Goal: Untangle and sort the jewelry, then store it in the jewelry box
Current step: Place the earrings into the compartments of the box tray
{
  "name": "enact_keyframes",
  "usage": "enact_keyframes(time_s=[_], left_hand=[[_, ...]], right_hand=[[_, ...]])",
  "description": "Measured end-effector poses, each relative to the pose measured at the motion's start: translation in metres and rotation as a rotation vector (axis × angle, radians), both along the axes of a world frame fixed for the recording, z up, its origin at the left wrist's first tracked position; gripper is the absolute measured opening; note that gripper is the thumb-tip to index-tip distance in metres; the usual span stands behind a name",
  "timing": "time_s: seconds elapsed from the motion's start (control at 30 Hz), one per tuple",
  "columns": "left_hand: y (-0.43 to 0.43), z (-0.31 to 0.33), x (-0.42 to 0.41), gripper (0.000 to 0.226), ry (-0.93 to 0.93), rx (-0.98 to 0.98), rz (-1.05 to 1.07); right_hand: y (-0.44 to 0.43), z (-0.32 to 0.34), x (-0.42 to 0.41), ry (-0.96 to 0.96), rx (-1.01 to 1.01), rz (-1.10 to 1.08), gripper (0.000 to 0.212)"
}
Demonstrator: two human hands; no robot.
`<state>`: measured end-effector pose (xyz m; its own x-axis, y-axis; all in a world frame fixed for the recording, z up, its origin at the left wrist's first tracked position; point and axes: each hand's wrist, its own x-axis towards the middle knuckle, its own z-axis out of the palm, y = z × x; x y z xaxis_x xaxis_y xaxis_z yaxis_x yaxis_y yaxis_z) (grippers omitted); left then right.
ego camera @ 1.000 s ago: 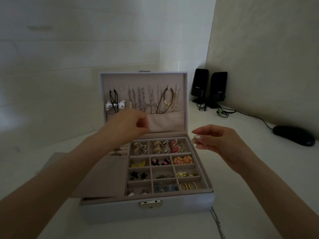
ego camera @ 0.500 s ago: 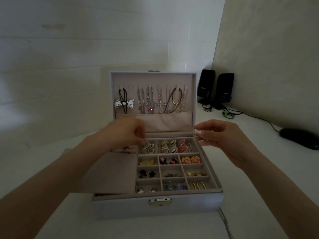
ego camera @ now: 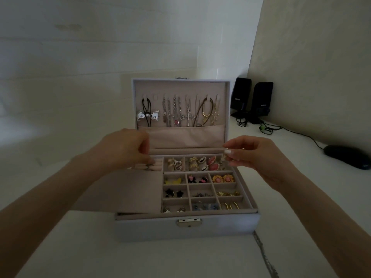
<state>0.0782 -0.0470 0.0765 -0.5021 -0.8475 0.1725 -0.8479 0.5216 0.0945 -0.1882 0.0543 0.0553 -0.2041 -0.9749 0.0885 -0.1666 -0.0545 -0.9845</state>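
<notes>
hands 2: left hand (ego camera: 124, 149), right hand (ego camera: 259, 157) | jewelry box (ego camera: 186, 227) 1 | speakers (ego camera: 241, 95) 2, far right | mouse (ego camera: 347, 156) 1, right | round pink-and-gold earrings (ego camera: 217, 179) 2 | black star earrings (ego camera: 169, 192) 2 | loose chain (ego camera: 265, 255) 1, near right | hanging necklaces (ego camera: 176, 111): too crowded to count from here

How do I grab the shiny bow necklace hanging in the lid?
Pinch the black cord just above the silver bow, coming from the front, then lift up: it loops over a hook in the upright lid, so pulling down would likely snag.
</notes>
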Motion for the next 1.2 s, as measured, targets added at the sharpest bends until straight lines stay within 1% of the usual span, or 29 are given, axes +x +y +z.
enact_keyframes(time_s=[0.1,0.17,0.23,0.33,0.37,0.43,0.5,0.53,0.6,0.67,0.73,0.77,0.83,0.87,0.9,0.93,0.97,1.0,1.03,1.1,1.13,1.17,1.2], left_hand=[[0.013,-0.001,0.026,0.034,-0.064,0.107,0.024],[0.025,-0.007,0.039,0.037,-0.091,0.116,0.038],[0.035,-0.014,0.047,0.038,-0.108,0.071,0.077],[0.043,-0.019,0.053,0.040,-0.080,0.000,0.130],[0.044,-0.020,0.054,0.041,-0.068,-0.005,0.135],[0.046,-0.019,0.053,0.041,-0.062,0.001,0.140],[0.045,-0.021,0.053,0.044,-0.069,-0.021,0.167],[0.044,-0.023,0.054,0.052,-0.089,-0.048,0.188],[0.041,-0.027,0.058,0.068,-0.114,-0.185,0.169],[0.036,-0.036,0.067,0.068,-0.109,-0.346,0.096],[0.036,-0.038,0.075,0.072,-0.131,-0.413,0.114],[0.037,-0.038,0.077,0.078,-0.128,-0.371,0.170],[0.040,-0.036,0.078,0.089,-0.101,-0.199,0.333],[0.041,-0.034,0.079,0.092,-0.099,-0.172,0.393],[0.043,-0.029,0.078,0.092,-0.069,-0.169,0.409],[0.047,-0.023,0.075,0.089,-0.001,-0.182,0.395],[0.051,-0.015,0.072,0.084,0.130,-0.223,0.357],[0.056,-0.006,0.069,0.077,0.326,-0.274,0.301],[0.063,0.006,0.065,0.070,0.546,-0.257,0.214],[0.074,0.026,0.052,0.054,0.990,-0.098,-0.046],[0.075,0.030,0.045,0.044,1.125,0.004,-0.179],[0.075,0.032,0.036,0.035,1.162,0.142,-0.251],[0.074,0.031,0.028,0.030,1.122,0.305,-0.287]], right_hand=[[0.005,0.001,0.005,0.047,-0.007,0.039,0.012],[0.008,0.003,0.009,0.119,-0.013,0.100,0.012],[0.010,0.004,0.015,0.283,-0.020,0.186,0.017],[0.010,0.005,0.027,0.619,-0.011,0.299,0.039],[0.010,0.004,0.033,0.734,0.003,0.335,0.043],[0.010,0.003,0.043,0.935,0.031,0.415,0.040],[0.008,0.003,0.047,1.039,0.053,0.467,0.034],[0.006,0.004,0.048,1.061,0.065,0.478,0.033],[0.004,0.004,0.049,1.084,0.070,0.482,0.032],[0.001,0.003,0.051,1.102,0.066,0.478,0.034],[-0.001,0.002,0.051,1.095,0.071,0.479,0.035],[-0.002,0.002,0.050,1.075,0.065,0.469,0.036],[-0.001,0.004,0.045,0.954,0.048,0.410,0.036],[0.000,0.006,0.043,0.872,0.032,0.372,0.036],[0.001,0.008,0.040,0.802,0.018,0.330,0.036],[0.002,0.011,0.038,0.744,0.007,0.284,0.035],[0.003,0.014,0.037,0.685,-0.005,0.232,0.033],[0.004,0.017,0.035,0.614,-0.022,0.175,0.029],[0.006,0.021,0.033,0.539,-0.043,0.112,0.026],[0.009,0.029,0.028,0.446,-0.096,-0.008,0.022],[0.011,0.033,0.026,0.412,-0.125,-0.053,0.022],[0.013,0.038,0.024,0.370,-0.156,-0.087,0.022],[0.015,0.043,0.023,0.326,-0.192,-0.118,0.022]])
